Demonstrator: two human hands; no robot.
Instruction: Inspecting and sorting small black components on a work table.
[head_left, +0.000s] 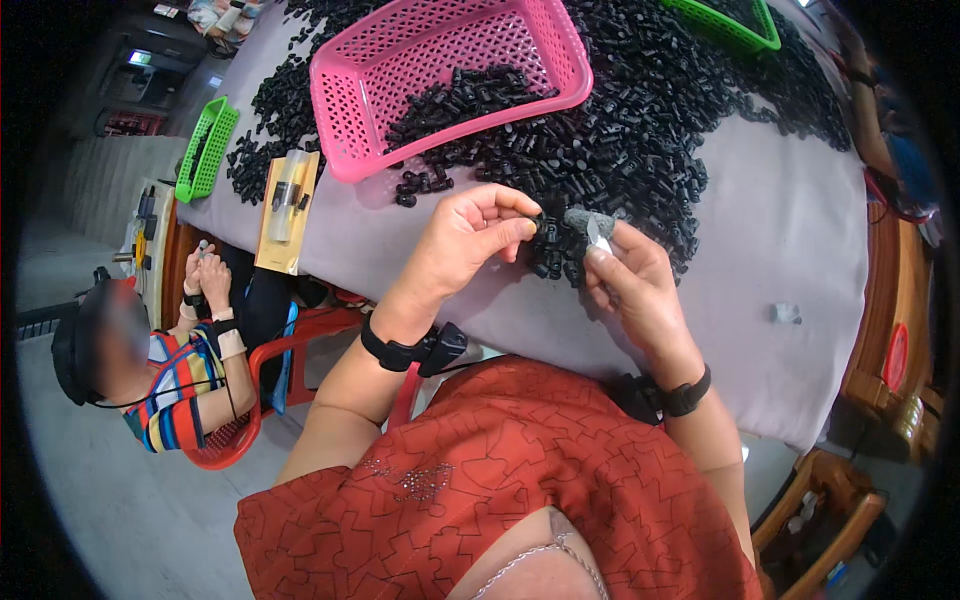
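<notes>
My left hand point(470, 236) is closed in a pinch at the near edge of a heap of small black cylindrical parts point(630, 140). Between its fingertips sits one small black part, partly hidden by the fingers. Just to the right, my right hand point(638, 280) is closed on a small pale, flat piece point(597, 236), held between thumb and forefinger. A rough grey wrap point(588, 221) shows at the forefinger's tip; I cannot tell its material. The two hands are close together but apart.
A pink basket point(350, 150) holding black parts stands on the grey-clothed table point(765, 200). Green baskets point(207, 150) sit at the left edge and far right. A cardboard piece with a clear tube point(288, 200) lies left. Another person point(190, 370) sits at left; an arm shows far right.
</notes>
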